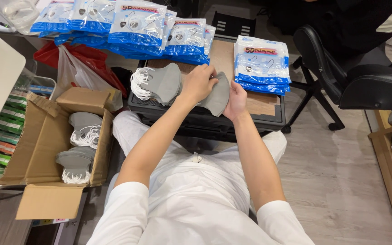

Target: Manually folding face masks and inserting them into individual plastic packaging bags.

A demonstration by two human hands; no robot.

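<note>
Between both hands, left (199, 81) and right (235, 99), grey masks (217, 96) sit pinched; a mask stack (159, 84) lies just left on the worktop (262, 105).

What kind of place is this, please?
Probably a small home or office packing spot: sealed blue-and-white mask packets are stacked on a low table, a cardboard box holds loose grey masks, and an office chair stands nearby.

A small stack of grey face masks (218, 96) is held upright on edge between both hands, above the dark surface (205, 119). Just to its left, a second grey stack (162, 84) with white ear loops is laid flat.
</note>
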